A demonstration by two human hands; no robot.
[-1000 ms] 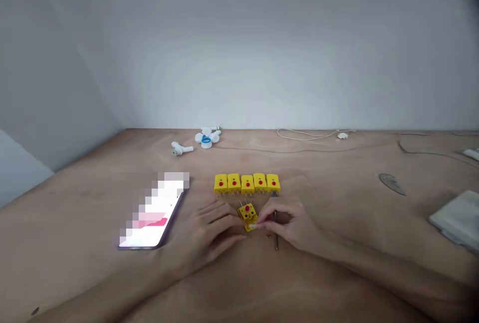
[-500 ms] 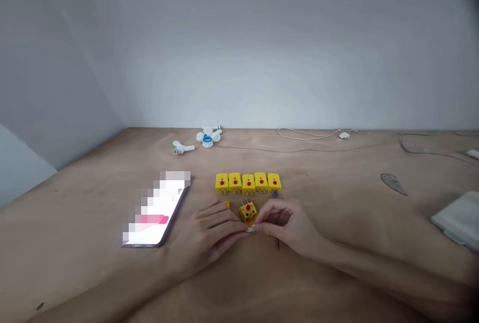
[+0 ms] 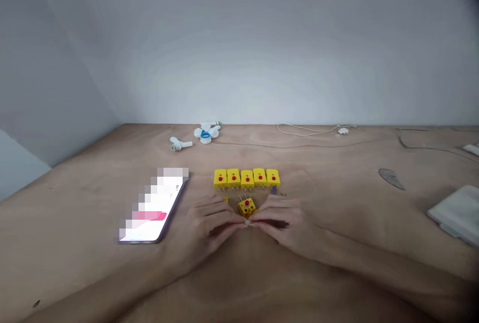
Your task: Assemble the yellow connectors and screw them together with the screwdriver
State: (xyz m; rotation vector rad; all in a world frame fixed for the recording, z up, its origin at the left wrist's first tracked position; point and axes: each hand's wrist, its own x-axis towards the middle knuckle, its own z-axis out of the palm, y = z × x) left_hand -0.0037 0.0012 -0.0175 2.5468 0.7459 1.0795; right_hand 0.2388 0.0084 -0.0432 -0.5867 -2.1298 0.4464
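Pinching a tiny pale piece (image 3: 247, 223) at the near edge of a yellow plastic connector block with a red dot (image 3: 247, 208), we bring our left hand (image 3: 209, 225) and right hand (image 3: 279, 222) together fingertip to fingertip. Both hands are closed on the piece, though it is too small to tell what it is. The work in hand looks like fine fingertip work at that edge. The block lies on the desk between our hands, its thin metal pins pointing away from us.

Just beyond stands a row of five matching yellow connector blocks (image 3: 247, 179). A small yellow fragment (image 3: 225, 199) lies beside our left hand, and a thin metal rod (image 3: 277, 241) barely shows under our right. Compared with the earlier view, our right hand has moved in to meet the left and now covers most of that rod.

Farther off on the plywood desk (image 3: 75, 213) lie a pixelated phone (image 3: 153, 205) and white plastic fittings (image 3: 205, 133).
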